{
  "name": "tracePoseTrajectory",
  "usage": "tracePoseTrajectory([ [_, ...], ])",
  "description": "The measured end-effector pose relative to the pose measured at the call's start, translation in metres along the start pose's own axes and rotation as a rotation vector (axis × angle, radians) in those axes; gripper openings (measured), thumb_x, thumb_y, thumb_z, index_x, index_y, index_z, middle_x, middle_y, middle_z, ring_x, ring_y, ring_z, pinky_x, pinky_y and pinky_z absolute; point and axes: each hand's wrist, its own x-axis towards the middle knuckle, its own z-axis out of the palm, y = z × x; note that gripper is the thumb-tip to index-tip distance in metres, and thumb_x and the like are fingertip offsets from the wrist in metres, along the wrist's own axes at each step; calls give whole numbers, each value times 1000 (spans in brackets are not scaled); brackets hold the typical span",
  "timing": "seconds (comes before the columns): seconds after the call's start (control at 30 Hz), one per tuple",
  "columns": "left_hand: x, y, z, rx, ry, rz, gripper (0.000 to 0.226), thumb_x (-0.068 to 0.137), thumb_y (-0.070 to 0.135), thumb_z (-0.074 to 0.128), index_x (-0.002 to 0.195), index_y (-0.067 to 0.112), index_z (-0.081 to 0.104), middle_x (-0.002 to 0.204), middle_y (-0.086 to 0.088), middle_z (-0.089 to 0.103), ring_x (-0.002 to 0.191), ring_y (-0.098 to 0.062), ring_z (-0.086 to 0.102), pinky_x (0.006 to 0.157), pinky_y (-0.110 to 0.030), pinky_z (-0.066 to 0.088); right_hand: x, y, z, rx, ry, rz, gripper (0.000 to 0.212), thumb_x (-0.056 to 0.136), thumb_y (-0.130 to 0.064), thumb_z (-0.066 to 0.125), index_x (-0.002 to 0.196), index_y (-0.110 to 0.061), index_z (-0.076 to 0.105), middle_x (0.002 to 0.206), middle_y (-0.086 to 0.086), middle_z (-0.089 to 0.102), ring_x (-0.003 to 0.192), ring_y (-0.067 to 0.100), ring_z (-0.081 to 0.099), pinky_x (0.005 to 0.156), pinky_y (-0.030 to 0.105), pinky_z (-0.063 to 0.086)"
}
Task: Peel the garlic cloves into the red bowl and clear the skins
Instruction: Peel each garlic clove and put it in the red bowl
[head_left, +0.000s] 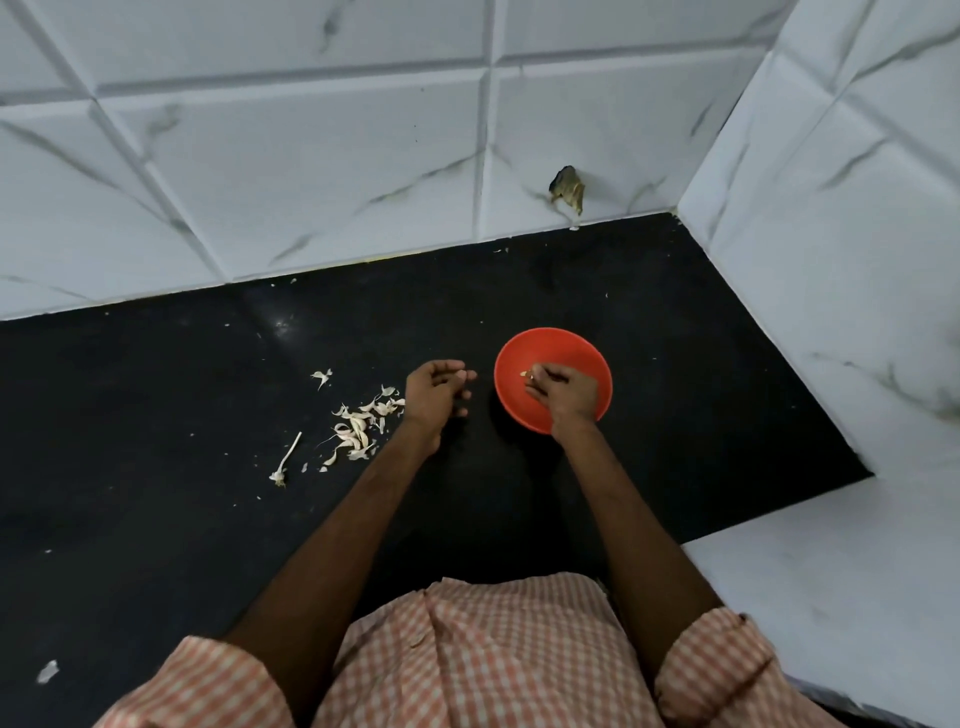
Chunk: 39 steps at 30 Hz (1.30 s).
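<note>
Right hand (563, 391) sits in the round red plastic bowl (551, 347), fingertips pinching what looks like a small pale garlic clove (529, 373). Left hand (435, 396) hangs loosely curled and empty just beside the bowl. Peeling seems well along, but the heap of papery white garlic skins (357, 427) lies uncleared on the black bench (156, 519).

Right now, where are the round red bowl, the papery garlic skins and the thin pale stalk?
Round red bowl (556, 345): head view, far wall.
Papery garlic skins (358, 428): head view, pile's middle.
Thin pale stalk (291, 453): head view, mid-length.
</note>
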Motion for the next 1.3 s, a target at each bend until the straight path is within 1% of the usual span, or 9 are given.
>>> tracePoseTrajectory([
  [0.17, 1, -6, -15, 8, 35, -1, 14, 100, 4, 56, 114, 7, 58, 101, -4, 71, 69, -9, 61, 50, -20, 51, 10, 9, 0, -513, 24, -204, 33, 82, 9, 76, 113, 1, 72, 106, 17, 74, 89, 25, 72, 87, 35, 59],
  [0.27, 1, -12, -27, 35, 50, 13, 14, 99, 4, 58, 112, 8, 58, 100, -5, 71, 67, -9, 62, 49, -21, 50, 7, 8, -2, -811, 10, -362, 24, 82, 0, 78, 106, -5, 75, 100, 8, 76, 94, 19, 71, 87, 27, 52],
  [0.4, -2, -23, -49, 105, 84, 69, 18, 94, 3, 66, 110, 5, 60, 92, -6, 66, 63, -11, 61, 48, -21, 50, 9, 12, 2, -1013, -71, -412, 16, 88, -1, 69, 102, -6, 74, 100, 12, 76, 97, 27, 71, 89, 37, 55],
  [0.57, -3, -32, -86, 95, 205, 66, 11, 97, 0, 57, 106, 6, 61, 92, -8, 71, 59, -6, 62, 47, -21, 47, -23, 9, 22, -1051, -3, -759, 18, 94, -3, 60, 111, -2, 68, 112, 15, 67, 105, 31, 61, 88, 38, 46],
  [0.67, -4, -38, -115, 230, 310, 116, 17, 100, -1, 50, 104, 10, 62, 91, -3, 71, 74, -12, 63, 57, -22, 50, -45, 12, 52, -943, -136, -911, 21, 98, -2, 56, 113, -3, 70, 111, 12, 67, 103, 26, 62, 88, 32, 46],
  [0.77, -10, -44, -140, 338, 360, 159, 13, 95, 2, 62, 104, 12, 61, 96, 0, 69, 86, -12, 66, 72, -21, 53, -59, 31, 84, -988, -388, -864, 24, 98, 0, 55, 112, -6, 72, 110, 10, 69, 100, 23, 65, 90, 32, 51],
  [0.87, -15, -46, -159, 366, 373, 171, 16, 93, 5, 67, 106, 11, 62, 99, 2, 68, 86, -8, 66, 72, -16, 53, -71, 56, 108, -1118, -549, -815, 30, 97, 0, 58, 124, -7, 68, 120, 9, 66, 110, 23, 63, 99, 37, 51],
  [1.07, -18, -35, -178, 340, 398, 138, 11, 96, 5, 61, 105, 13, 61, 96, 3, 65, 76, -5, 64, 56, -12, 50, -64, 69, 125, -1360, -488, -768, 45, 98, -5, 57, 143, -11, 53, 138, 10, 51, 127, 25, 46, 106, 37, 46],
  [1.3, -16, -26, -167, 485, 244, 204, 14, 96, 7, 59, 96, 19, 66, 93, 2, 72, 83, -16, 69, 74, -33, 58, -61, 75, 121, -1200, -381, -711, 13, 94, -5, 65, 104, -13, 67, 112, 2, 62, 108, 19, 57, 91, 33, 48],
])
